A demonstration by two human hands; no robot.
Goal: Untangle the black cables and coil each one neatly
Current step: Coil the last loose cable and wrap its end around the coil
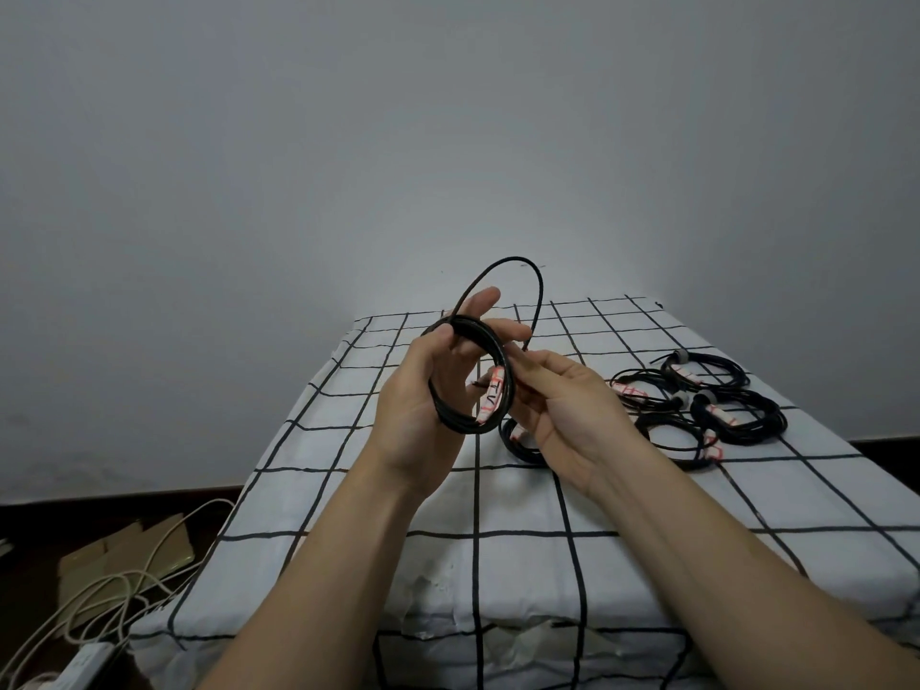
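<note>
Grey wall (448,117) backs a bed (348,490) under a white sheet ruled in black squares, where a person winds a black cable (450,418) held in the air above the middle of the bed. The left hand (423,390) has the ring of turns in its grip, thumb over the top of the bundle and fingers passed through the ring. The right hand (562,405) pinches the cable just beside a white taped label (493,395) with red marks, fingers curled close. One loose loop (498,263) stands wider than the rest above the left fingers; its free end is hard to make out. Several coiled cables (737,405) lie together near the right edge, toward the far right corner, and another coil (517,445) lies on the sheet just under the right hand. The job looks nearly done. To finish this coil well, the loose loop should probably be drawn down to match the others and laid flat against them without a twist, with the left thumb pressing the bundle so no turn springs out. White cords (99,590) trail on the floor off the near left corner.
</note>
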